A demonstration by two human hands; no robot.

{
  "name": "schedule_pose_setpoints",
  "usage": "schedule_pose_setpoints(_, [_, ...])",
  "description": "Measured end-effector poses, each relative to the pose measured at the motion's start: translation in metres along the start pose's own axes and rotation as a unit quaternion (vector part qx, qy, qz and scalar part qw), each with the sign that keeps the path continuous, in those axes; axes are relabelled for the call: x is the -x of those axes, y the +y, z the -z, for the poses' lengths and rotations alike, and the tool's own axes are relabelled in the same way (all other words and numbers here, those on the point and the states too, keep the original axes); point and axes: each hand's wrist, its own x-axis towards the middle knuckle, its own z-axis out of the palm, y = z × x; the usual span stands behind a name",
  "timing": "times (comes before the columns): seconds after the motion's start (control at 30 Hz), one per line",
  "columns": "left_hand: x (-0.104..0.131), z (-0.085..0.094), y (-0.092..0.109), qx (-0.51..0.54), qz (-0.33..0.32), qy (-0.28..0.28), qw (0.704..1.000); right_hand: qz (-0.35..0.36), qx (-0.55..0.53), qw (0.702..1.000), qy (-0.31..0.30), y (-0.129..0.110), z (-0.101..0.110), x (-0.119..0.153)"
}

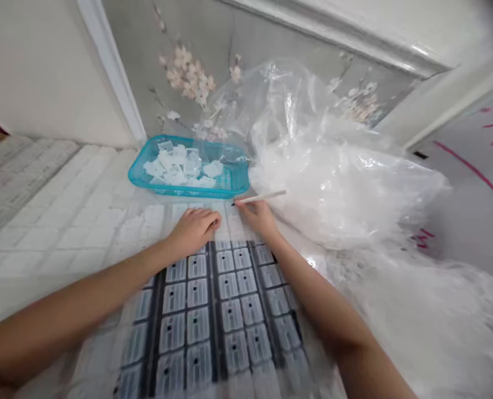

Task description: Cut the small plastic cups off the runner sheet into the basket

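My right hand (260, 217) is closed around a slim pale pen (267, 197) with a dark tip pointing left, just in front of the blue basket. Beside it, my left hand (194, 228) lies with curled fingers over the far rows; whatever they may pinch is hidden. Between my forearms spread rows of small clear plastic cases (234, 316) on a dark backing, many with a black dot. Whitish cases or lids (225, 219) cover the far end of these rows, near my fingers.
The blue basket (180, 191) behind my hands holds several loose clear plastic pieces (175, 165). A large clear plastic bag (333, 183) with white contents bulges at right. More pale cases (72, 205) fill the left. A flower-patterned wall (188, 72) stands behind.
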Motion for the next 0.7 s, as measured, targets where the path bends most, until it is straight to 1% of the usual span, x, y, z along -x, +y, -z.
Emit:
schedule_pose_setpoints(0.23, [0.001, 0.001, 0.002, -0.005, -0.007, 0.007, 1.0, 0.007, 0.006, 1.0, -0.004, 0.002, -0.001, 0.001])
schedule_pose_setpoints(0.27, [0.001, 0.002, 0.002, -0.005, -0.007, 0.01, 1.0, 0.02, 0.015, 1.0, -0.004, 0.003, -0.002, 0.002])
schedule_pose_setpoints(0.33, [0.002, 0.003, 0.002, 0.0, -0.011, 0.014, 1.0, 0.065, 0.051, 0.997, -0.01, 0.005, -0.003, 0.002])
schedule_pose_setpoints(0.4, [0.003, 0.003, 0.003, 0.01, -0.018, 0.027, 0.999, 0.122, 0.106, 0.987, -0.023, 0.006, -0.003, 0.003])
schedule_pose_setpoints(0.47, [0.004, 0.003, 0.004, 0.011, -0.03, 0.044, 0.999, 0.164, 0.161, 0.973, -0.039, 0.006, -0.002, 0.004])
schedule_pose_setpoints(0.57, [0.006, 0.002, 0.007, -0.014, -0.055, 0.044, 0.997, 0.186, 0.212, 0.958, -0.047, 0.006, -0.001, 0.004])
schedule_pose_setpoints(0.7, [0.008, 0.001, 0.011, -0.04, -0.075, 0.007, 0.996, 0.195, 0.211, 0.957, -0.028, 0.007, 0.0, 0.001])
